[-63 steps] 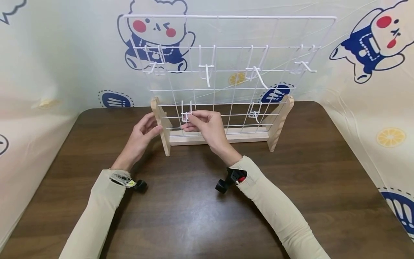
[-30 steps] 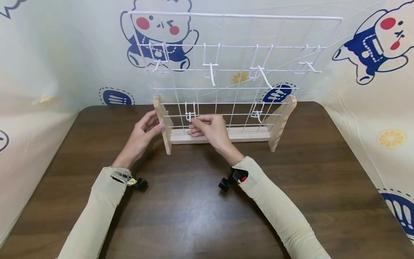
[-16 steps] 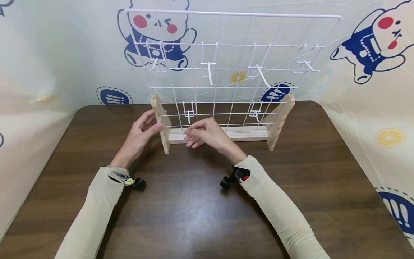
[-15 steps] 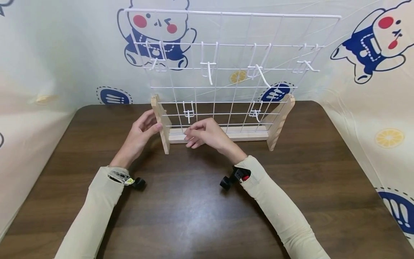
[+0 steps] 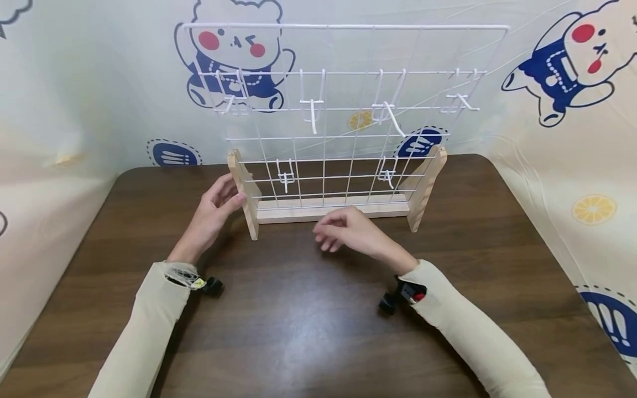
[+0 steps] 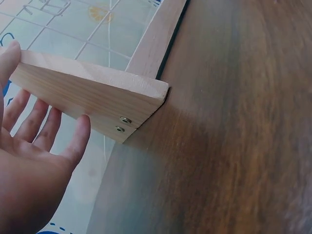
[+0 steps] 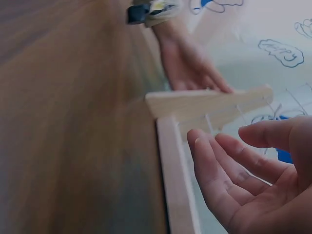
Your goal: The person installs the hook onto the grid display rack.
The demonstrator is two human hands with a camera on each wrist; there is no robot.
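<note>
A white wire grid rack [image 5: 323, 138] stands on wooden legs. My left hand [image 5: 211, 213] holds its left wooden side panel [image 5: 244, 193]; in the left wrist view the thumb lies on the panel's front edge and the fingers reach toward its back edge. My right hand [image 5: 350, 232] hovers in front of the rack's wooden base bar [image 5: 333, 208], fingers loosely bent with nothing between them. A small white hook [image 5: 286, 179] hangs at the lower left of the grid, and another hook [image 5: 386, 176] at the lower right.
Several longer white hooks, among them an upper hook [image 5: 312, 113], hang in a row higher on the grid. The rack stands on a brown wooden table [image 5: 298, 309] near its back edge. Behind it hangs a printed cloth [image 5: 109, 99].
My right hand has let go of the lower left hook and drawn back to the right, toward me. The hook stays on the grid; my left hand has kept its place on the panel.
</note>
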